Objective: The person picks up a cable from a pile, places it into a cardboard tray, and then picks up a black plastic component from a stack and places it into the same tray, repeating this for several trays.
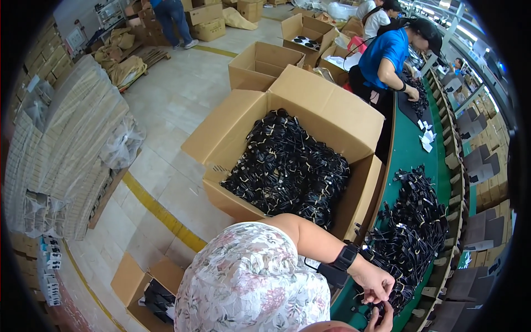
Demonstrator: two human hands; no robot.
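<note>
A: What were the hands doing, down at the near edge?

B: The left hand [376, 283], with a black watch [346, 257] on its wrist, was pinched on a bundled black cable [378, 307] at the near end of the green conveyor belt [406, 149]. The right hand [381, 320] came up from the bottom edge with its fingers closed on the same cable from below. Both were grasping it, though I couldn't tell just how the fingertips sat.

A: And what lay round them?

B: Just right of the hands, a big heap of black coiled cables with pale ties [412, 232] lay on the belt. To the left, beyond the floral sleeve [249, 282], stood a large open cardboard box [326, 110] filled with the same black cable bundles [287, 166].

A: Further off?

B: Along the belt lay small white paper pieces [426, 138], and past them a person in a blue shirt and dark cap [387, 55] bent over another dark pile. Empty cardboard boxes [260, 63] stood behind. On the far left, stacks wrapped in clear plastic [66, 138] sat beside a yellow floor line [160, 213].
</note>
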